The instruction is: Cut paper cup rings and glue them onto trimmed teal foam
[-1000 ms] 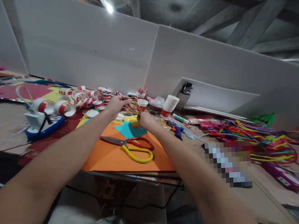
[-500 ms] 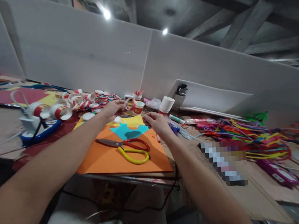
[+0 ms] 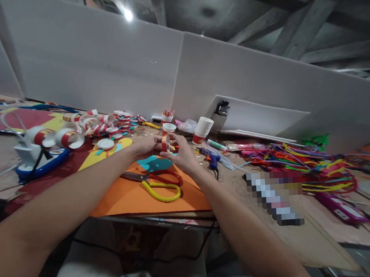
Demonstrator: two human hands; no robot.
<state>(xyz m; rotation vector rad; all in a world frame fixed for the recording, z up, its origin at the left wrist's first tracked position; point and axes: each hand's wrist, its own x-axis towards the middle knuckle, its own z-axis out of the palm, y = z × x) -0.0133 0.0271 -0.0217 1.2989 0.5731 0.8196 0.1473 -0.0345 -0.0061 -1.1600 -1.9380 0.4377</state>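
Between my hands is a red and white paper-cup ring (image 3: 165, 143), held upright above the coloured paper. My left hand (image 3: 149, 146) is closed on its left side, and my right hand (image 3: 182, 154) grips it from the right with bent fingers. Beneath them lie scissors (image 3: 162, 191) with one red and one yellow handle, resting on an orange sheet (image 3: 126, 201). A piece of turquoise paper (image 3: 151, 162) is partly hidden under my hands. Just behind the ring stands a paper cup (image 3: 169, 127).
Cut cup rings (image 3: 69, 138) and a blue-based power strip (image 3: 44, 162) lie left. To the right are stacked paper cups (image 3: 203, 129), a blue glue gun (image 3: 214, 159), a dark bottle (image 3: 220, 117) and many pipe cleaners (image 3: 301, 168). A white partition (image 3: 104, 68) stands behind.
My right hand has moved left and up to meet my left hand. Both hands are now on the ring, which only my left hand held before. The camera view has shifted slightly.
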